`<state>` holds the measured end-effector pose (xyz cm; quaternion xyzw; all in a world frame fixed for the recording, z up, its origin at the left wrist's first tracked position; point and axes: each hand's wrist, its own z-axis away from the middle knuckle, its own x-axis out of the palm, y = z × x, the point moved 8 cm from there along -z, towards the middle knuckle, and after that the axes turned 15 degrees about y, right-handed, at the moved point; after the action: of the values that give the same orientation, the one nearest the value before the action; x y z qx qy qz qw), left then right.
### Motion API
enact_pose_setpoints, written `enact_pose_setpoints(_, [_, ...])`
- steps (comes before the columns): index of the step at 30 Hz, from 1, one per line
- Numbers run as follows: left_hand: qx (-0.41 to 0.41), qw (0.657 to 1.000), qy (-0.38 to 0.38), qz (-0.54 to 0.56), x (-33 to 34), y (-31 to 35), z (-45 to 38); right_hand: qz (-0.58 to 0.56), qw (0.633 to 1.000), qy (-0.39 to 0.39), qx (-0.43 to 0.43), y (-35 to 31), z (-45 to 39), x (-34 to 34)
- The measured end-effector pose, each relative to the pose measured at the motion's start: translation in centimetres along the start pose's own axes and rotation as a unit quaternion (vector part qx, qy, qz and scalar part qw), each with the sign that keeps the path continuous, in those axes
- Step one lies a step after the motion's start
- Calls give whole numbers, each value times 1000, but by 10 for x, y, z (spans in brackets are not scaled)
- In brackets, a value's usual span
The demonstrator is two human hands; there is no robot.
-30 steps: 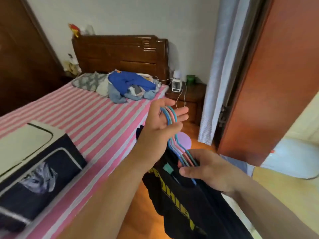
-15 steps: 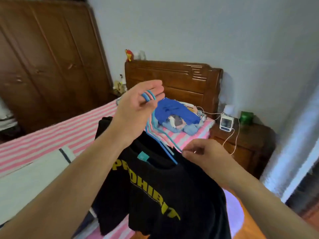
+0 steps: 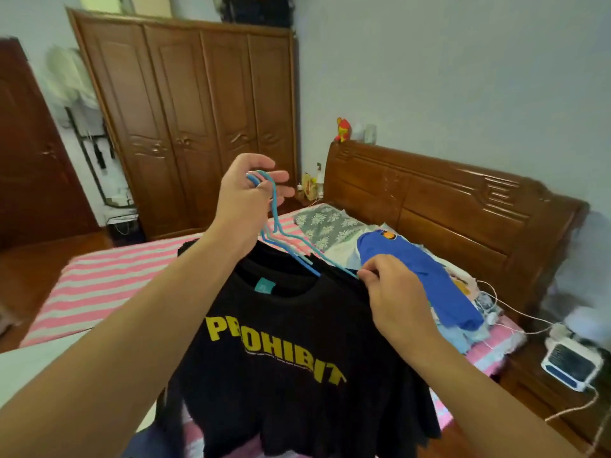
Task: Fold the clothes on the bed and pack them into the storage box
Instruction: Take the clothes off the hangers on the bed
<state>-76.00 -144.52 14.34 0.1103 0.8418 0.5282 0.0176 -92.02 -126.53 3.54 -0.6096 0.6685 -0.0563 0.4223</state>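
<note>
Up above the bed, the left hand has its grip closed on the hooks of a bundle of hangers. A black T-shirt hangs from them. Beside its collar, the right hand pinches the shirt's shoulder. Near the headboard lies a pile of clothes.

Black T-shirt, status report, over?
Left hand grips hanger hooks. Right hand pinches black T-shirt shoulder. Shirt on hanger, unfolded.
</note>
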Motion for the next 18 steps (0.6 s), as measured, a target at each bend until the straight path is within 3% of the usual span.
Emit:
enact_pose_setpoints(6, [-132,988,59,48,68,-105,-84,39,998,41,39,130,-42,31])
enact_pose_setpoints(12, [-199,967,125,103,113,-165,-164,10,957,45,285,275,-56,52])
enact_pose_setpoints(16, [-275,945,87,156,146,-223,-192,-37,944,-41,325,322,-111,107])
enact_pose_setpoints(18, [-287,942,109,138,154,-252,-198,-14,947,-83,311,350,-144,138])
